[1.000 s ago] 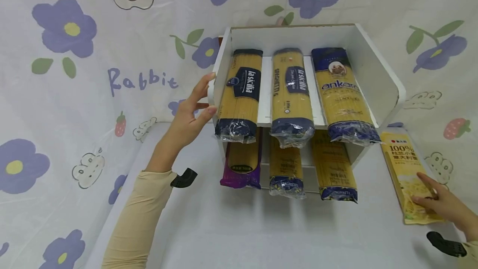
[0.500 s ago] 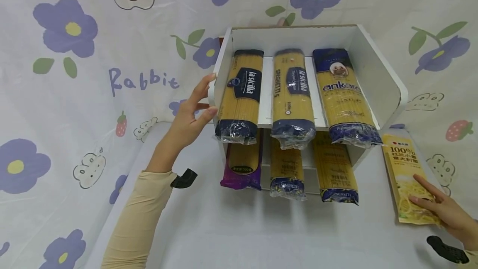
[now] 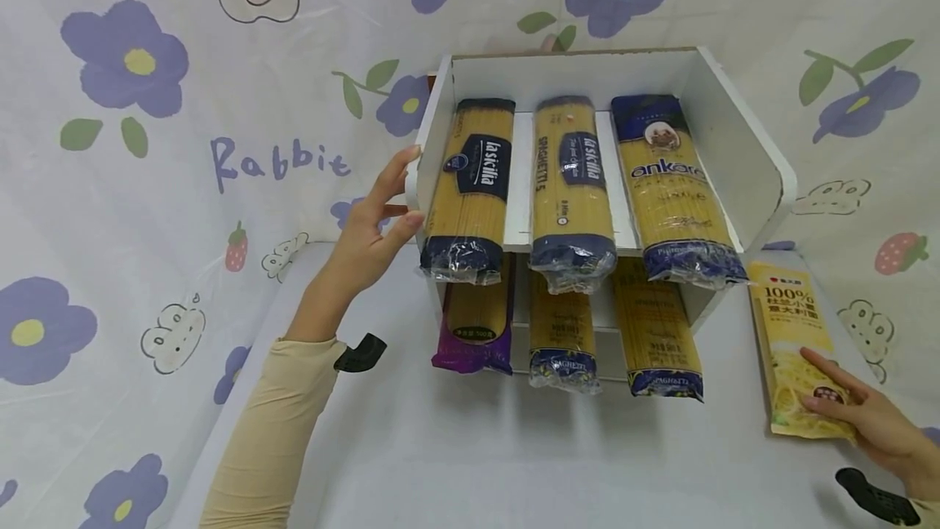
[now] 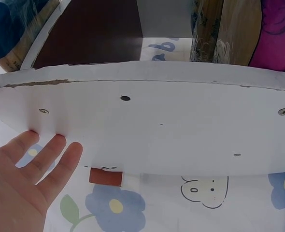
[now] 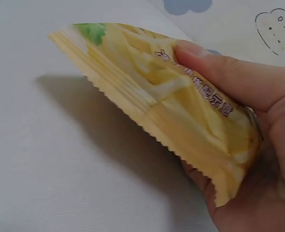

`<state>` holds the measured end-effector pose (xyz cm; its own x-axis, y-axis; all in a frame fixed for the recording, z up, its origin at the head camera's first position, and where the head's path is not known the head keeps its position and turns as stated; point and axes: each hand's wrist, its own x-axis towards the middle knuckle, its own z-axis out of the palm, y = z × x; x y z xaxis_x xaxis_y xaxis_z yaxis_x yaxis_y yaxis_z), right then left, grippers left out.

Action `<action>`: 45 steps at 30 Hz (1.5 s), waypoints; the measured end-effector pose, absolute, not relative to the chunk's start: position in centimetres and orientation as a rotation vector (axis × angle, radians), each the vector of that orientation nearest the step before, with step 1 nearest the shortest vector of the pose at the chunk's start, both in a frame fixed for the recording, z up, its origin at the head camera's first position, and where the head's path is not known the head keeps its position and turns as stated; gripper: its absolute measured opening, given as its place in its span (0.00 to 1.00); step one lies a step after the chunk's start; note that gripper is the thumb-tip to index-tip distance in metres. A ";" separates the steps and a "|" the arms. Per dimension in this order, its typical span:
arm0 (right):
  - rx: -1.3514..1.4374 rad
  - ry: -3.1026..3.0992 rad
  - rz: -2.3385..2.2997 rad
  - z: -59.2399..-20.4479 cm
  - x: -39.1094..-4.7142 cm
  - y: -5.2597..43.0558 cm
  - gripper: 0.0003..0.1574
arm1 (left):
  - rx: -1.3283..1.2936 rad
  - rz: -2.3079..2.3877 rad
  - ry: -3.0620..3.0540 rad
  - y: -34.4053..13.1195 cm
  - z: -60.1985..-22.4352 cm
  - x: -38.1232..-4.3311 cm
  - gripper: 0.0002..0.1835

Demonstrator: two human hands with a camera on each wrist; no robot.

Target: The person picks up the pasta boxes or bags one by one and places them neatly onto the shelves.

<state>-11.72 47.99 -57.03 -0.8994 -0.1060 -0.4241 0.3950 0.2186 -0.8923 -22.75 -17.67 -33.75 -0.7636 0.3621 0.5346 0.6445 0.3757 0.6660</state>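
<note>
In the head view my left hand point(image 3: 367, 243) touches the left side panel of a white two-tier shelf point(image 3: 742, 145). Three fingertips press the panel's outer face in the left wrist view. At the far right my right hand point(image 3: 874, 423) holds a yellow pasta packet point(image 3: 796, 341) by its lower right side. From the right wrist view, the thumb lies on top of the packet and fingers are underneath; its near end is raised above the white surface. On the top tier lie two lasicilia spaghetti packs point(image 3: 470, 178) point(image 3: 574, 178) and an ankara pack point(image 3: 676, 186).
The lower tier holds a purple-ended pasta pack point(image 3: 476, 325) and two blue-ended spaghetti packs point(image 3: 562, 333) point(image 3: 658, 333), all jutting forward. A white tabletop point(image 3: 514, 464) spreads in front of the shelf. Flower-patterned cloth point(image 3: 125, 227) hangs behind and at the sides.
My right hand has shifted slightly left with the yellow pasta packet, whose lower end has swung left. The left hand stays at the shelf's side panel.
</note>
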 end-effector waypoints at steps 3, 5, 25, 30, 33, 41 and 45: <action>0.196 2.167 -1.757 -57.6 -11.5 47.8 0.49 | -0.881 -1.338 -2.342 -17.6 -33.8 -22.8 0.45; 0.179 2.224 -1.745 -57.8 -11.4 47.7 0.49 | -0.878 -1.344 -2.340 -17.6 -33.8 -22.8 0.45; 0.147 2.148 -2.312 -56.0 -9.7 45.5 0.49 | -0.873 -1.345 -2.346 -17.5 -33.8 -22.7 0.45; 0.093 2.210 -2.433 -53.9 -9.6 44.3 0.49 | -0.877 -1.343 -2.348 -17.6 -33.8 -22.7 0.45; -0.059 2.263 -2.483 -52.5 -9.7 43.5 0.48 | -0.878 -1.340 -2.347 -17.7 -33.9 -22.7 0.45; -0.237 2.456 -2.535 -48.7 -9.9 41.1 0.44 | -0.874 -1.329 -2.351 -17.6 -33.9 -22.7 0.44; -0.315 2.472 -2.569 -46.9 -9.9 39.8 0.42 | -0.878 -1.328 -2.352 -17.6 -33.9 -22.7 0.44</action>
